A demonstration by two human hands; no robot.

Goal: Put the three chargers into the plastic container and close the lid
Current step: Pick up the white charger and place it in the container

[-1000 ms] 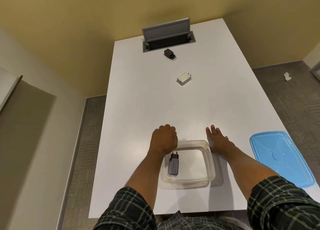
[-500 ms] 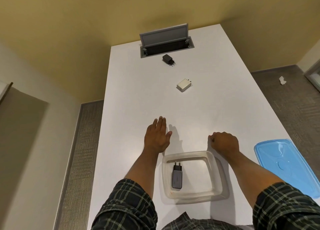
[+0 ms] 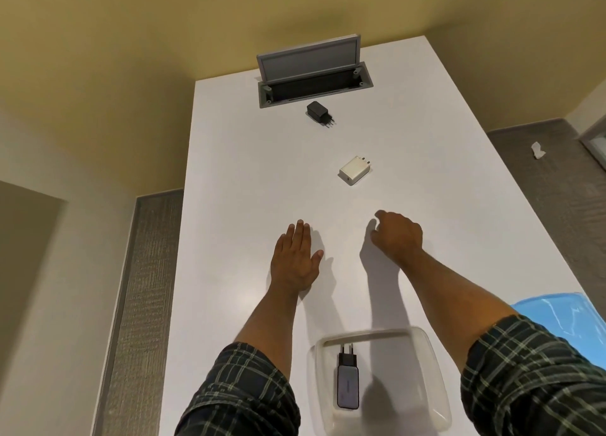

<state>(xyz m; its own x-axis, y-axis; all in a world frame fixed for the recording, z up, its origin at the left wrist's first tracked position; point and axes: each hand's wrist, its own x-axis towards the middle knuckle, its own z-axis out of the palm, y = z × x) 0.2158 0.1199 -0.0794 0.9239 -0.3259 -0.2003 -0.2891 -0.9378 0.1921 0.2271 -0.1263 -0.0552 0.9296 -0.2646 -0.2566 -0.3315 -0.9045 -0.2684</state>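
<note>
A clear plastic container point(image 3: 429, 366) sits at the table's near edge with a grey charger point(image 3: 347, 384) lying inside it. A white charger point(image 3: 354, 170) lies on the table's middle, and a black charger point(image 3: 319, 112) rests farther back. The blue lid point(image 3: 570, 317) lies at the right edge, partly hidden by my right sleeve. My left hand point(image 3: 296, 258) lies flat on the table, fingers together, holding nothing. My right hand point(image 3: 398, 234) hovers with fingers curled and empty, a short way in front of the white charger.
A grey cable box with a raised flap point(image 3: 311, 71) is set into the white table point(image 3: 442, 173) at the far end, just behind the black charger. A scrap of white paper point(image 3: 537, 149) lies on the carpet at the right.
Both hands have left the container's sides and moved forward over the table. My right hand has travelled farthest, toward the white charger. The view has tilted up, so the container sits lower in the frame.
</note>
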